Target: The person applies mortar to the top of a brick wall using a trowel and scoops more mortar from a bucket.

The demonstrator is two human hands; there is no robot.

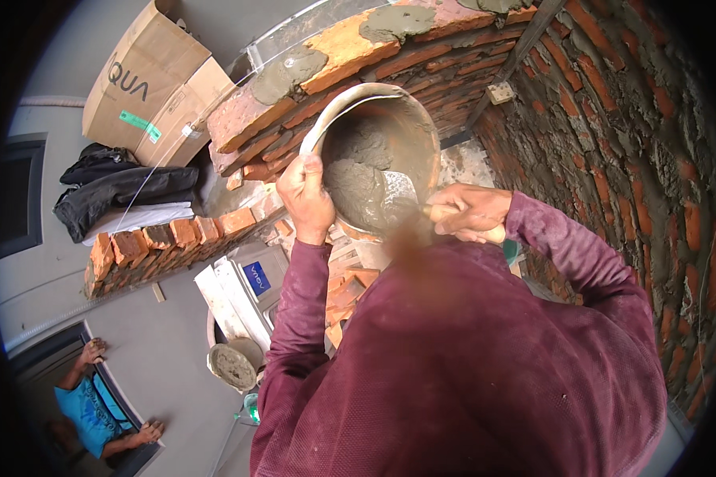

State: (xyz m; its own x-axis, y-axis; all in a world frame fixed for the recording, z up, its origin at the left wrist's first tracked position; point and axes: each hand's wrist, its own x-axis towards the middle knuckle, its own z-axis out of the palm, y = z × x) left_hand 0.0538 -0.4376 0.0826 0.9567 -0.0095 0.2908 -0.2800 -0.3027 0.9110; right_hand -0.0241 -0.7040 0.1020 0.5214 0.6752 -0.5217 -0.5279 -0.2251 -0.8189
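Note:
My left hand (305,195) is closed on the left rim of a round bucket (429,131), thumb up along its wall. The bucket is tilted so that its mouth faces me, and wet grey mortar (354,179) lies inside. In my right hand (471,211) is the pale handle of a trowel, fingers wrapped round it. The trowel's blade (399,189) is down in the mortar at the bucket's right side, with mortar smeared over it. Just beyond the bucket runs a brick wall (350,63) with dabs of mortar (290,73) on its top course.
A tall, rough brick wall (612,151) rises on the right. To the left are a cardboard box (147,87), dark clothing (127,187) and a low brick wall (159,242). A second bucket (232,367) stands lower down. Another person (95,405) leans from an opening, lower left.

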